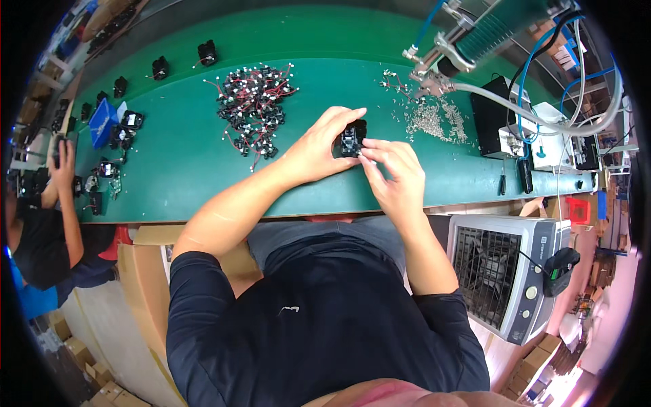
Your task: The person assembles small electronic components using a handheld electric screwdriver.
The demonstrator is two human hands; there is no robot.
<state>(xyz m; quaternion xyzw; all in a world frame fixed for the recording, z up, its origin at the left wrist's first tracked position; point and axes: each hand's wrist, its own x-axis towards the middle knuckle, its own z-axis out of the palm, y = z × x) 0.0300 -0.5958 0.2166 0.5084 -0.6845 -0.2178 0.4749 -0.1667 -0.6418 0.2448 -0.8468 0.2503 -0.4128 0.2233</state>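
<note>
Above the near part of the green table (319, 197), my left hand (315, 150) is closed around a small black plastic housing (350, 140). Fingers and thumb grip its two ends, and its inner side faces up. My right hand (399, 180) meets the housing's lower right edge with thumb and fingertips pinched together. Whatever lies between those fingertips is too small to make out. Left of my hands lies a heap of black parts with red wires and white connectors (254, 98). Many small pale metal-looking pieces (430, 121) are spread to the right.
An arm-like tool with a green coiled hose (498, 30) overhangs the table's right side. Boxy equipment (498, 119) stands at the right end. Black units (160, 68) line the far left, near a blue bin (103, 124). A co-worker (47, 230) sits left; an air cooler (498, 271) stands right.
</note>
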